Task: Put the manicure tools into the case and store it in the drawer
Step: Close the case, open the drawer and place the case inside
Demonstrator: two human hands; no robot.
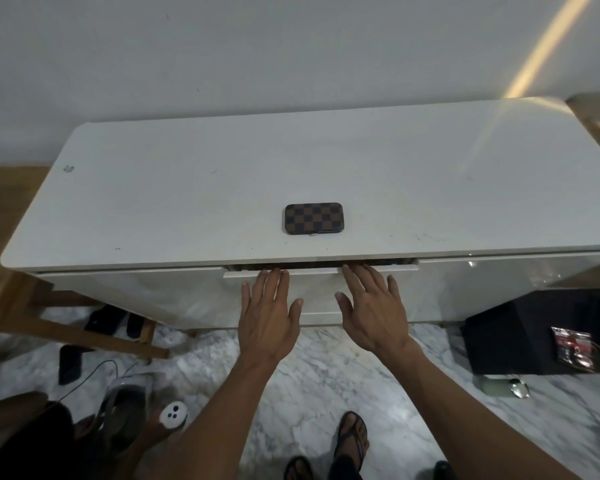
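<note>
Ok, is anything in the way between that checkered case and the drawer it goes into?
Yes: the drawer is open only a crack, so the tabletop covers its opening. The case lies closed on top, just behind it. The left hand and right hand touch the drawer front.

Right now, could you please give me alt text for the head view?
The left hand and right hand touch the top edge of a barely open white drawer with straight fingers; a closed checkered case lies on the desk above.
</note>
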